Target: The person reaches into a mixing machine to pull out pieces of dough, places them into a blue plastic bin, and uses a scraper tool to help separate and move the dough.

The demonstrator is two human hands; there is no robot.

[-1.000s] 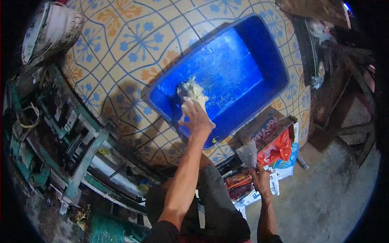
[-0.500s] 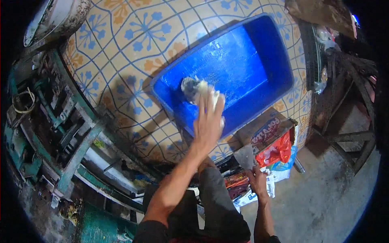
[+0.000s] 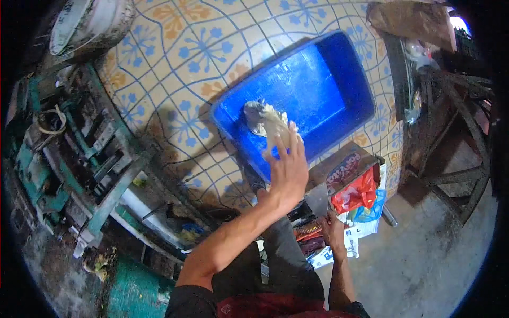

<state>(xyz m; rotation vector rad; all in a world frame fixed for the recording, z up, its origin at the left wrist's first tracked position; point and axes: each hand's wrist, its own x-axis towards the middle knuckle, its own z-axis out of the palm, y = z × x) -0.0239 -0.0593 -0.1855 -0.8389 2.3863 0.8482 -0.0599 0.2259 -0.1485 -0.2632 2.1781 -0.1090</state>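
Note:
My left hand (image 3: 289,167) reaches over the near left part of a blue plastic tub (image 3: 313,85), its fingers apart. Just beyond the fingertips, inside the tub, lie pale, crumbly pieces (image 3: 274,119), partly smeared by motion. They meet a grey, rounded thing (image 3: 254,114) whose kind I cannot make out. My right hand (image 3: 334,231) is closed on the handle end of a tool with a broad, flat grey metal blade (image 3: 318,197). That blade is beside an open cardboard box (image 3: 344,164), and the fingers partly hide the handle.
Red plastic (image 3: 354,195) and a blue bag (image 3: 371,214) lie by the box. A green metal frame (image 3: 114,191) stands at the left, below a dirty white bucket (image 3: 93,26). At the right is a dark wooden stand (image 3: 456,122). Patterned tiles (image 3: 207,50) surround the tub.
My left hand has drawn back slightly toward me and right, uncovering more of the pale pieces. My right hand still holds the bladed tool beside the box. The whole view has shifted a little.

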